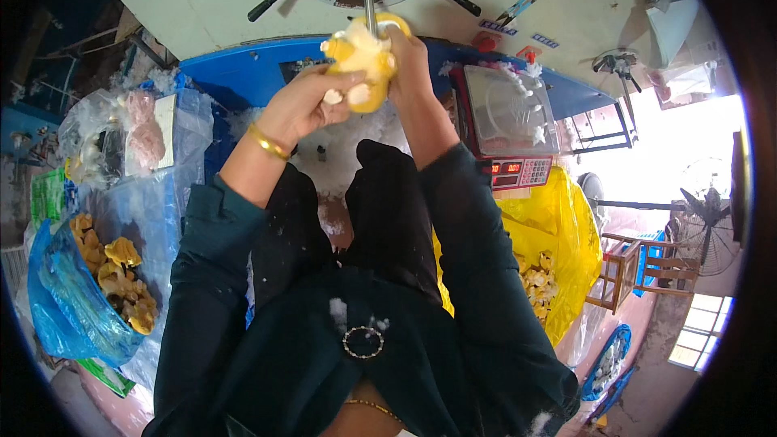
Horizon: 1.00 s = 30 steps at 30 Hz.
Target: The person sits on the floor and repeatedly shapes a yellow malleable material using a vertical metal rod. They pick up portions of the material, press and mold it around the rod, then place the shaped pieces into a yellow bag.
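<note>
Gripping the yellow plush toy (368, 60) from both sides, the person is holding it at the metal nozzle (370, 10) by the worktable (235, 0). The left hand (303, 105) is pinching the lower body, thumb lying across it; the right hand (409, 61) is wrapping around the upper side, probably to steady it against the nozzle, though whether the tip is sitting inside is impossible to tell. Yellow plush pieces (121, 283) are filling a blue bag (77, 307) on the left, seemingly for easy reach, while a yellow bag (576, 226) is holding more pieces on the right.
</note>
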Each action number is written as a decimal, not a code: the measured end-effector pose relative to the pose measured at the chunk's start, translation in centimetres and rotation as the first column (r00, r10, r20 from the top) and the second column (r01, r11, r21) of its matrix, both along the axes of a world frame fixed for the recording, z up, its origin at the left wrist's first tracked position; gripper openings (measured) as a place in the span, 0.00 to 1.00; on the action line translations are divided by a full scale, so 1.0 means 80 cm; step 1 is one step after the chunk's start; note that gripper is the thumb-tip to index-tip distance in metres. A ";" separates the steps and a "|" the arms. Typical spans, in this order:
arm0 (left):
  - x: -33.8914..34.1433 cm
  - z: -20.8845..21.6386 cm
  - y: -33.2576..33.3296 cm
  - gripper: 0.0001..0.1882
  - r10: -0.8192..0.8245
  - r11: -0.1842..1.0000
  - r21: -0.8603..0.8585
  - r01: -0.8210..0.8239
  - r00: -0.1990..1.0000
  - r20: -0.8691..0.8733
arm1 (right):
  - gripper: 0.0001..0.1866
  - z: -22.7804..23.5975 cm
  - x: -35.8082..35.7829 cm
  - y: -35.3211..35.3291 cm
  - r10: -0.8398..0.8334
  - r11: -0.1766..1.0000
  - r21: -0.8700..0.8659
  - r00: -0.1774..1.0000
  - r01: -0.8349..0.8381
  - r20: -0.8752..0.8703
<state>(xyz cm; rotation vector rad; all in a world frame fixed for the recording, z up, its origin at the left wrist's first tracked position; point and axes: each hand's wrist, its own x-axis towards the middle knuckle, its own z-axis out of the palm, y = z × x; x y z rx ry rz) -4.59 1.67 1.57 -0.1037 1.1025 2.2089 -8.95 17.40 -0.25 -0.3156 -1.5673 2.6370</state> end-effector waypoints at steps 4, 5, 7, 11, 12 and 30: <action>0.002 -0.027 -0.026 0.19 -0.062 0.995 -0.089 0.048 0.984 -0.166 | 0.15 0.005 0.052 -0.013 -0.097 0.995 -0.031 0.995 0.098 0.026; 0.001 -0.029 -0.026 0.19 -0.033 0.987 -0.162 -0.005 0.973 -0.230 | 0.15 0.005 0.055 -0.017 -0.137 0.990 -0.040 0.990 0.138 0.033; -0.025 -0.026 -0.015 0.18 -0.022 0.981 -0.187 -0.049 0.933 -0.359 | 0.14 -0.002 0.031 -0.017 -0.146 0.988 0.041 0.989 0.147 -0.031; -0.046 -0.040 -0.012 0.17 0.000 0.981 -0.178 -0.078 0.917 -0.400 | 0.12 0.008 0.019 -0.019 -0.153 0.981 0.121 0.988 0.154 -0.021; -0.042 -0.046 -0.012 0.18 0.002 0.979 -0.184 -0.082 0.918 -0.396 | 0.12 0.001 0.028 -0.018 -0.154 0.984 0.086 0.987 0.157 -0.044; -0.007 -0.002 0.040 0.23 -0.014 0.998 0.068 0.010 0.998 0.068 | 0.15 0.002 -0.034 0.035 0.557 0.683 0.545 0.830 -0.487 0.043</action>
